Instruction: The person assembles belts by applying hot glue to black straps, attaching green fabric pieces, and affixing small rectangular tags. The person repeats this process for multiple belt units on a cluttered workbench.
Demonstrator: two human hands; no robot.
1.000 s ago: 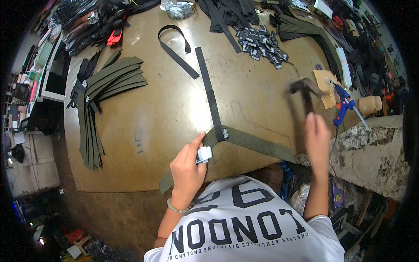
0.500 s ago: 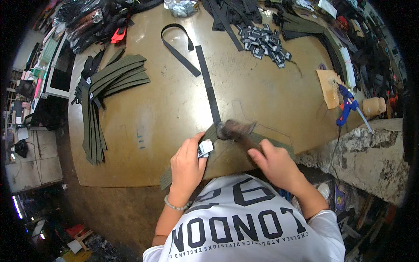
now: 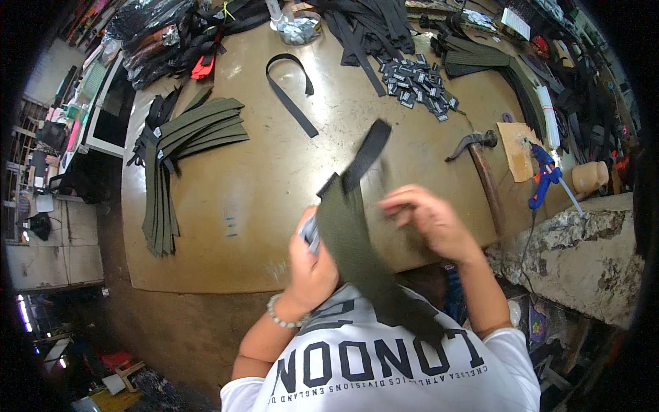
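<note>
My left hand (image 3: pixel 314 264) grips a wide olive webbing strap (image 3: pixel 347 226), raised off the table near its front edge. A black webbing piece (image 3: pixel 368 150) sticks up from the strap's far end, and its lower part hangs blurred over my shirt. Something small and whitish (image 3: pixel 310 232) is also tucked in the left hand; its kind is hard to make out. To the right of the strap, my right hand (image 3: pixel 432 220) is empty, fingers apart and slightly smeared by motion. A claw hammer (image 3: pixel 487 182) with a wooden handle lies on the table beyond it.
Olive straps (image 3: pixel 199 130) lie piled at left. A looped black strap (image 3: pixel 292 99) rests mid-table, with small dark labels (image 3: pixel 419 86) and black straps (image 3: pixel 357 34) behind. At right are a blue glue gun (image 3: pixel 547 175), cardboard (image 3: pixel 513 154) and a rough wall ledge (image 3: pixel 570 237).
The right hand has let go of the hammer, which now lies at right. The left hand has lifted the olive strap, with black webbing on it, off the table.
</note>
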